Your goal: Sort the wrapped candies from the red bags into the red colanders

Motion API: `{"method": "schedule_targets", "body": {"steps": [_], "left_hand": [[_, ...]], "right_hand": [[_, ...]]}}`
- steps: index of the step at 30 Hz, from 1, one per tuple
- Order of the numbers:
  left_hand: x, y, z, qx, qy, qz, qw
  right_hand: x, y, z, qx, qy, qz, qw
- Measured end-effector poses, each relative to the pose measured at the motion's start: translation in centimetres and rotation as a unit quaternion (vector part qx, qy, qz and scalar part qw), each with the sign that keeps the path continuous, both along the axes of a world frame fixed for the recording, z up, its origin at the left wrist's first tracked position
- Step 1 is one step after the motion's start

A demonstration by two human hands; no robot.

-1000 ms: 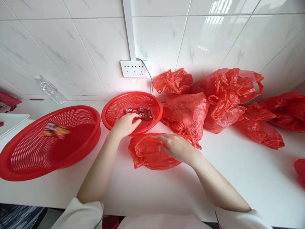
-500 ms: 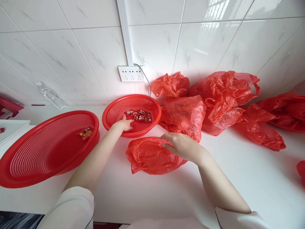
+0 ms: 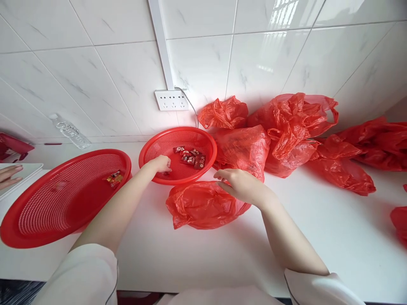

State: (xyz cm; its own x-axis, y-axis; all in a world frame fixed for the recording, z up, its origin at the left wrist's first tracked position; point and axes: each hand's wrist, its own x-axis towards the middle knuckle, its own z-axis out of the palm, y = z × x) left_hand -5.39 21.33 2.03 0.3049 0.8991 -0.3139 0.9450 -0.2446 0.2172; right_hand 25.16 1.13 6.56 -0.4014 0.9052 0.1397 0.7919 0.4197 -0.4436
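My left hand [image 3: 162, 164] reaches into the small red plastic basket [image 3: 149, 144], its fingers curled together near the front rim. A small dark red wrapped packet [image 3: 165, 172] shows at its fingertips, partly hidden. Several wrapped sweets [image 3: 188, 159] lie on the basket floor to its right. My right hand [image 3: 241, 184] is over the far right edge of an opened red plastic bag [image 3: 200, 207], thumb and fingers apart with nothing visible between them. That bag lies on the white table just in front of the small basket.
A larger red basket [image 3: 38, 173] at left holds a few packets [image 3: 114, 178]. Several filled red bags [image 3: 243, 148] line the wall. A clear bottle [image 3: 70, 131] lies at the back left. Another person's hand [image 3: 9, 176] rests over a white box [image 3: 32, 170].
My left hand's fingers have closed, and it has drawn slightly left, away from the sweets. My right hand stays over the bag. Another person's hand has appeared at far left.
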Motion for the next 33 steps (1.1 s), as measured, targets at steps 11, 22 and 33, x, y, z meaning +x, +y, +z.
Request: {"method": "schedule_targets", "body": {"steps": [11,22,33], "left_hand": [[4.5,-9.2,5.6,0.177,-0.311,-0.091,0.929],[1.6,-12.4,0.6,0.191,-0.258,-0.058,0.945],[-0.8,-12.4,-5.7,0.019,-0.653,0.44,0.616]], "right_hand": [[-0.4,0.6,-0.5,0.012,0.065,-0.002,0.998],[-1.4,3.6,0.3,0.03,0.061,-0.014,0.998],[-9.2,20.0,-3.6,-0.094,-0.161,-0.083,0.979]]}}
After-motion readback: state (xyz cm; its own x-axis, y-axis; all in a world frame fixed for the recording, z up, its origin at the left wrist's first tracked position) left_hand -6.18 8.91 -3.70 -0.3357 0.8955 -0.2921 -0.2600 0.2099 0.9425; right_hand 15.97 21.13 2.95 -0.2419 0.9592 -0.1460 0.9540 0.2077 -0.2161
